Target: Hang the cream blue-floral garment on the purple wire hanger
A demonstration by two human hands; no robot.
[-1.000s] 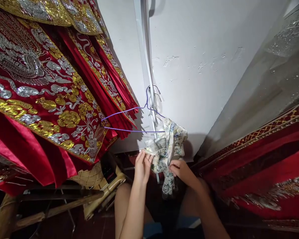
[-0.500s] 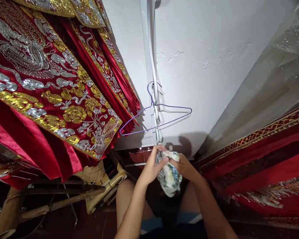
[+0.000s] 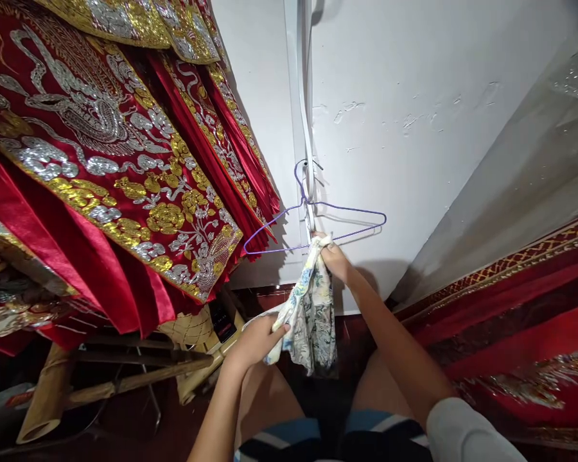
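A small white cloth with blue and green floral print hangs between both my hands. My right hand is closed on its top end, raised to the bottom wire of a purple wire hanger that hangs on the white wall. My left hand is lower and to the left, fingers closed on the cloth's lower edge. The cloth droops in folds between the two grips.
Red garments with gold and silver embroidery hang at the left, and more red embroidered fabric lies at the right. Bamboo and wooden poles lie on the dark floor at the lower left. My bare knees show below.
The cloth was bunched between both hands below the hanger. My right hand has since lifted one end up to the hanger, while my left hand drew the other end down and left.
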